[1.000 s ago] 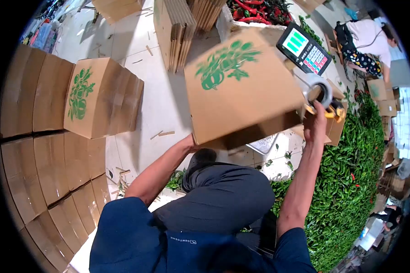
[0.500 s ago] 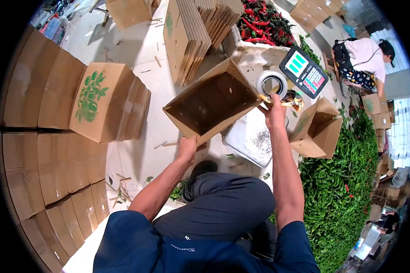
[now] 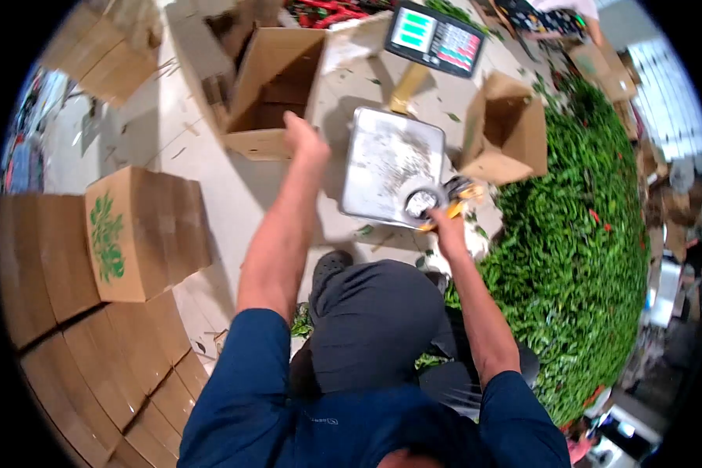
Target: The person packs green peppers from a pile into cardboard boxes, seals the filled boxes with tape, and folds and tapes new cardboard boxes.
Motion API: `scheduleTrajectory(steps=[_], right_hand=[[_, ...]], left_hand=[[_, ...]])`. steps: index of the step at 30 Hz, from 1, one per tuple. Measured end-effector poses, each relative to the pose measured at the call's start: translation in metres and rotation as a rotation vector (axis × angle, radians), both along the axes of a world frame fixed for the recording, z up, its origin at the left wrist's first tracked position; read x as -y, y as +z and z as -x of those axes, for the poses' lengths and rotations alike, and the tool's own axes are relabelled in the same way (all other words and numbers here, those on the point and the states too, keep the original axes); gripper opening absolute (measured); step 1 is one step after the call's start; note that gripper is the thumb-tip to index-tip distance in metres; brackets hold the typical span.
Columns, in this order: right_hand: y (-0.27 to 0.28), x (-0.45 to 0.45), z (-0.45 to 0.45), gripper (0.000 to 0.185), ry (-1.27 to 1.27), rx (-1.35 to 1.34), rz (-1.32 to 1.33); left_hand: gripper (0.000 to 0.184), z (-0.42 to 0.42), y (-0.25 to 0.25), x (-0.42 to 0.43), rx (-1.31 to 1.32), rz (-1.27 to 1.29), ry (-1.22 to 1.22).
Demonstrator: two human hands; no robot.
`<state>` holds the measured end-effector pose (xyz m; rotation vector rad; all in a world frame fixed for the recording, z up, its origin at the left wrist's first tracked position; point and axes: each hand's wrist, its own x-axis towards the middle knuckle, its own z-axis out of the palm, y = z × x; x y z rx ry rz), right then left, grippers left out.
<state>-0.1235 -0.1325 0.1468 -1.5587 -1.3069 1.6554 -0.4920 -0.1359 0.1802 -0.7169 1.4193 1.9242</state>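
Placing the open carton (image 3: 256,146), upper left of centre, seems the step in hand; the left hand (image 3: 307,142) is at its near corner — gripping or released, I cannot tell; the right hand (image 3: 447,232) grasps a tape dispenser (image 3: 454,210) mid-frame; the next move calls for a steady carton.

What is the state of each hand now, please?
Left hand: at the open carton's edge; grip cannot be told.
Right hand: closed, holding the tape dispenser.

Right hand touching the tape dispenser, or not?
Touching. The head view shows it: the right hand grips the tape dispenser by its yellow part, no gap between them.
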Motion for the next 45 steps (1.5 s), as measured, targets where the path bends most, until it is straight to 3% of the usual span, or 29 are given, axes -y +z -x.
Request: scheduleTrajectory(steps=[2,3,4,5,7,9,11,12,14,18,21,24,25,26,29,30,32,34,36,39,41,42,44,45], right_hand=[[0.01,0.041,-0.034,0.036,0.143,0.099,0.116],[0.013,0.052,-0.041,0.042,0.204,0.266,0.199],[0.014,0.064,-0.052,0.047,0.257,0.43,0.293],[-0.009,0.076,-0.073,0.052,0.282,0.474,0.2],[-0.029,0.078,-0.099,0.058,0.319,0.563,0.131],[-0.003,0.051,-0.099,0.055,0.364,0.682,-0.126],[0.021,0.006,-0.092,0.052,0.429,0.771,-0.466],[0.032,-0.025,-0.086,0.049,0.456,0.803,-0.684],[0.071,-0.085,-0.06,0.058,0.506,0.854,-0.844],[0.09,-0.155,0.023,0.056,0.471,1.107,-0.726],[0.036,-0.184,0.049,0.053,0.423,1.275,-0.685],[0.047,-0.191,0.017,0.047,0.347,1.133,-0.494],[0.038,-0.194,-0.002,0.045,0.316,1.238,-0.672],[0.032,-0.197,-0.029,0.043,0.356,1.266,-0.681],[0.109,-0.173,-0.095,0.032,0.464,1.211,-0.627],[0.111,-0.161,-0.122,0.032,0.466,1.161,-0.773],[0.167,-0.114,-0.141,0.034,0.605,1.119,-0.858],[0.183,-0.086,-0.153,0.04,0.747,0.999,-0.977],[0.199,-0.061,-0.152,0.045,0.865,0.861,-1.054],[0.18,-0.055,-0.115,0.035,1.051,0.714,-1.138],[0.153,-0.058,-0.086,0.031,1.138,0.598,-1.207],[0.151,-0.056,-0.073,0.031,1.207,0.661,-1.136],[0.133,-0.058,-0.069,0.038,1.124,0.587,-1.307],[0.146,-0.055,-0.076,0.041,1.074,0.615,-1.254]], left_hand=[[0.073,0.005,-0.004,-0.004,-0.047,0.021,0.05],[0.082,-0.008,0.015,0.003,-0.07,-0.092,0.064],[0.091,-0.005,-0.018,0.007,-0.138,-0.231,0.041],[0.096,-0.029,0.0,0.02,-0.207,-0.211,0.039],[0.095,-0.052,-0.025,0.042,-0.309,-0.359,-0.062],[0.079,-0.09,-0.033,0.049,-0.096,-0.208,-0.047],[0.055,-0.122,-0.102,0.067,-0.125,-0.269,-0.545],[0.038,-0.141,-0.105,0.072,-0.082,-0.226,-0.743],[0.046,-0.181,-0.063,0.059,-0.031,-0.045,-0.992],[0.045,-0.205,-0.059,0.048,-0.247,-0.068,-1.317],[0.038,-0.214,-0.044,0.049,-0.316,-0.034,-1.501],[0.038,-0.212,-0.043,0.06,-0.27,-0.033,-1.531],[0.039,-0.208,-0.041,0.063,-0.26,-0.033,-1.504],[0.038,-0.204,-0.045,0.065,-0.253,-0.028,-1.458],[0.039,-0.189,-0.028,0.071,-0.487,-0.017,-1.377],[0.038,-0.183,-0.005,0.069,-0.577,-0.026,-1.342],[0.041,-0.166,0.012,0.073,-0.855,-0.05,-1.21],[0.048,-0.152,0.046,0.071,-1.295,0.016,-1.044],[0.066,-0.149,0.107,0.064,-1.78,0.057,-0.987],[0.075,-0.137,0.146,0.056,-2.307,0.237,-1.089],[0.064,-0.13,0.148,0.049,-2.369,0.285,-1.345],[0.057,-0.117,0.135,0.046,-2.401,0.305,-1.511],[0.049,-0.098,0.112,0.043,-2.097,0.616,-1.932],[0.046,-0.094,0.103,0.043,-1.907,0.769,-2.135]])
